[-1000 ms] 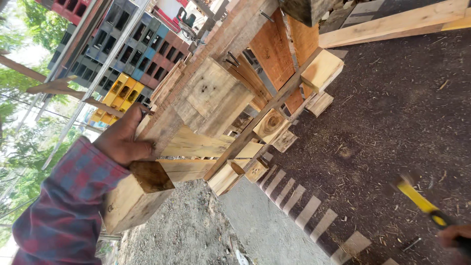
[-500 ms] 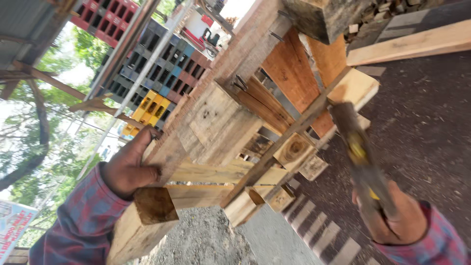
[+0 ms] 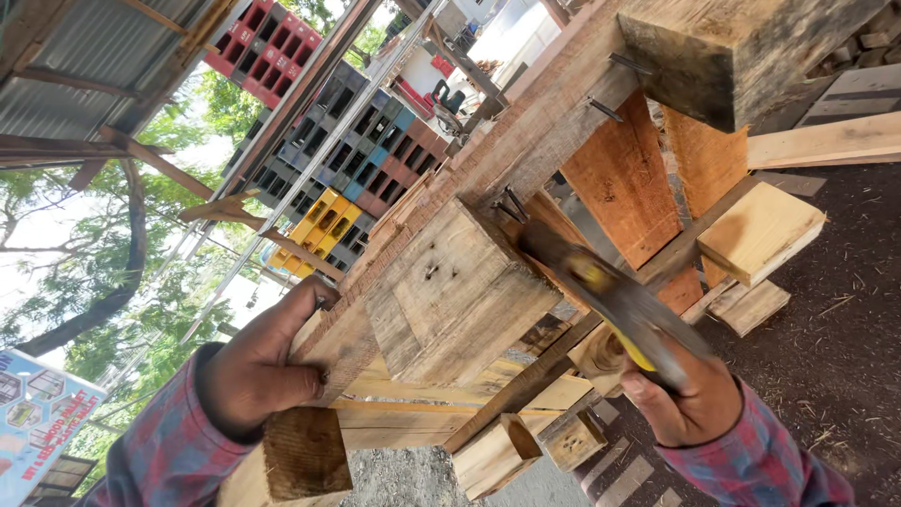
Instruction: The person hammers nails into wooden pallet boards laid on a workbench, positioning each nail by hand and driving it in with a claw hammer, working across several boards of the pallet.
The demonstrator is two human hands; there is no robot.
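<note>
My left hand (image 3: 258, 366) grips the edge of a long rough wooden plank (image 3: 526, 141) that runs from lower left to upper right. A square wooden block (image 3: 455, 296) with nail heads in its face is fixed to the plank. My right hand (image 3: 690, 399) is closed on the yellow-and-black handle of a hammer (image 3: 601, 291). The hammer's head is at the upper corner of the block, by bent nails (image 3: 511, 205) that stick out there. A larger block (image 3: 732, 52) sits on the plank at the top right, with nails showing under it.
Several cut blocks and boards (image 3: 760, 235) lie on the dark dirt ground at right. Pallet wood (image 3: 422, 422) lies below the plank. Stacks of coloured plastic crates (image 3: 328, 150) stand behind, under a metal roof (image 3: 84, 66). A printed sign (image 3: 38, 422) is at lower left.
My right hand has swung the hammer up from the lower right to the block's nailed corner. The view has moved closer to the plank; my left hand keeps its grip.
</note>
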